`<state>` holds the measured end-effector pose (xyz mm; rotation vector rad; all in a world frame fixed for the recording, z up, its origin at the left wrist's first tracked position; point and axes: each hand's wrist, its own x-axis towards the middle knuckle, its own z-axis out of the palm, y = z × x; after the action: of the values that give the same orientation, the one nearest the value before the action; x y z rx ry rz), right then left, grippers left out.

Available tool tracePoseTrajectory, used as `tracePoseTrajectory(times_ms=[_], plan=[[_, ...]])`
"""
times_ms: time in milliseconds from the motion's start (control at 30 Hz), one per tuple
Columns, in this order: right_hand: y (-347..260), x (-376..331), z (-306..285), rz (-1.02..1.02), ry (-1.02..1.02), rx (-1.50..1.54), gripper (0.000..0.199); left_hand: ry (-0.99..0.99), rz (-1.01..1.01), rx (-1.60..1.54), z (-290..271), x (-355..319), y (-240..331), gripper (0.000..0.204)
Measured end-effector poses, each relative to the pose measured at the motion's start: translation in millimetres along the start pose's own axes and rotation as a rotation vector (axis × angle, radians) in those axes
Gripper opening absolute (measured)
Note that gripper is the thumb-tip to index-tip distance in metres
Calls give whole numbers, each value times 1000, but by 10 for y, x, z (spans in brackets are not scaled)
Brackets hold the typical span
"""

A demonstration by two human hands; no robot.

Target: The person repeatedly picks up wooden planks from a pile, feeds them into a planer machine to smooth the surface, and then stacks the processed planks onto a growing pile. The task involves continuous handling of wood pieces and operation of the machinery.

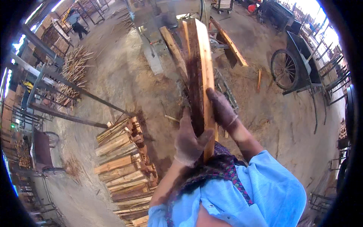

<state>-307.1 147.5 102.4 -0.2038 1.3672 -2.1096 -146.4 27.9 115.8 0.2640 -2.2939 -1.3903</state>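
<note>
Straight ahead of me stands a pale machine (166, 11), its lower front partly hidden by the long timber (205, 60) I have in my 2 hands. A squared length of wood (172, 47) slants at the machine's left side, and a plank (228, 41) lies at its right. By my left side is a stack of cut wood (119, 155); beyond it, 2 dark metal bars (83, 89) cut across my view toward a heap of thin sticks (73, 72).

The timber points up and away from my apron (242, 178) — 1 pale sawn face, 1 dark side. My gloved left hand (192, 142) is partly open around its near part, fingers along the left side, thumb across. My gloved right hand (223, 108) is curved against the right edge, farther up; its hidden fingers I cannot tell.

I count 2 carts, 1 at right (302, 56) and 1 at left (41, 147), and 1 other person (76, 22) at the far upper left. The stack holds more than 10 pieces — too overlapped to count exactly.

The floor (261, 136) is brown and dusty, with scraps scattered over it, inside a wide workshop with bright openings at its edges.
</note>
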Motion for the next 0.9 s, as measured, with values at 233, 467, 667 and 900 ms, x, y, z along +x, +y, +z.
tracePoseTrajectory(times_ms=[233,467,667,900], plan=[[-720,1372,-984,59,325,-605,64,-75,-589,-42,52,-68,-646,69],[-809,3056,-849,113,196,-862,81,325,-839,72,-36,-1409,-1678,46],[-342,4895,-637,93,101,-1160,92,313,-1177,-104,-15,-1679,-1289,51],[-195,5099,-378,124,-5,-1439,81,-70,-797,514,212,-3008,-2065,52]])
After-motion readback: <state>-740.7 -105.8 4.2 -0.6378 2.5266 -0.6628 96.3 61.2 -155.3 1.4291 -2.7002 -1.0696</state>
